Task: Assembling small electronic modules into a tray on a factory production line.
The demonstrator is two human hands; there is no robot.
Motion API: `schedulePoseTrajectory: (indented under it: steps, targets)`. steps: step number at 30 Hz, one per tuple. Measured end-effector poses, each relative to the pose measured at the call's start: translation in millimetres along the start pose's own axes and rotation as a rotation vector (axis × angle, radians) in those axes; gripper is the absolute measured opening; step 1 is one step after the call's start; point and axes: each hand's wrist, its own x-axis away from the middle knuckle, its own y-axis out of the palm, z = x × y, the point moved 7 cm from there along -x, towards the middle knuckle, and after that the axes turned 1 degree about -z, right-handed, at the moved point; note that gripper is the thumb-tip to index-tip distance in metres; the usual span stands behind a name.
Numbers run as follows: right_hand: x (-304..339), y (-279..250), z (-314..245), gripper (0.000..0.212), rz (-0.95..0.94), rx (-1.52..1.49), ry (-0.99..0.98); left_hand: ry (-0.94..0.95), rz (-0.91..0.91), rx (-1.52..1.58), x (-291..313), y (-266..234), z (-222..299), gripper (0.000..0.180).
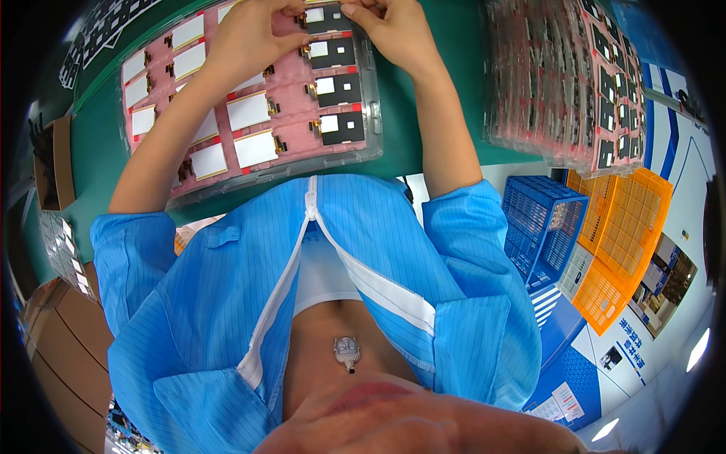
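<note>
A clear plastic tray [372, 121] with a pink lining holds rows of flat white rectangular parts [247, 111] with small gold-brown connector tails. Along its right side runs a column of black-faced flat parts [342, 127], each with white patches. At the top of that column, my left hand [253, 38] has its curled thumb and fingers at the left end of a black-faced part [327, 18]. My right hand [393, 34] pinches at the same part's right end. Some fingertips are cut off by the upper picture edge. My left forearm covers part of the tray.
A tall stack of similar filled trays [544, 83] stands at the right on the green table [401, 144]. Blue [541, 227] and orange crates [624, 234] are at the lower right. A cardboard box [57, 163] with dark contents sits at the left. More black-and-white parts [102, 34] lie upper left.
</note>
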Motion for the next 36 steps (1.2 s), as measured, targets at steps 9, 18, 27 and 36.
schedulePoseTrajectory:
  steps: [9,18,27,36]
  targets:
    - [4,-1,-12,0.01,-0.013,0.091,0.006,0.001,0.028,-0.038,-1,1,-3,0.039]
    - [3,-6,-34,0.012,0.057,0.48,-0.234,0.126,0.019,-0.061,-7,-1,3,0.036]
    - [-91,3,-53,0.016,0.105,0.614,-0.379,0.08,0.058,0.029,-47,-55,-33,0.023]
    - [-203,82,2,0.021,0.022,0.962,-0.269,-0.059,0.071,-0.289,-144,-48,-164,0.053]
